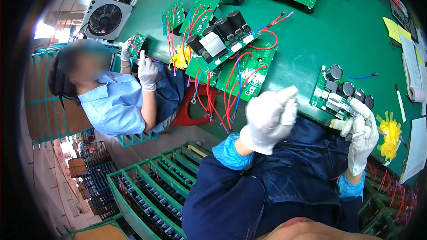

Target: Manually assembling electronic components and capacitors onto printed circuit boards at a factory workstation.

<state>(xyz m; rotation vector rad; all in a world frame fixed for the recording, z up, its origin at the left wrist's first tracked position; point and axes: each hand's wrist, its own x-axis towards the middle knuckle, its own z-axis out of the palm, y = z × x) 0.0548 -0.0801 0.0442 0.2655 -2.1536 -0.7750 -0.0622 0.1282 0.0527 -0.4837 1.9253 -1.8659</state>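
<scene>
My left hand point(272, 120), in a white glove, is raised in front of the table edge. Its fingers are pressed together in a pinch; whatever may be between them is too small to tell. At the right, my right hand point(362, 138), also gloved, has its fingers curled against the near edge of a green circuit board point(318, 92). Black round capacitors point(333, 73) and pale metal heat sinks stand on that board. A small beige piece point(336, 124) shows beside my right fingertips; its kind is unclear. A short blue wire point(361, 76) lies just beyond the board.
Left of my hands, boards with red wires point(242, 78) and a capacitor board point(218, 40) lie stacked, wires hanging over the edge. Yellow strips point(389, 137) and papers point(411, 62) lie right. A co-worker point(115, 98) handles a board near a fan point(106, 19). Green racks point(151, 186) stand below left.
</scene>
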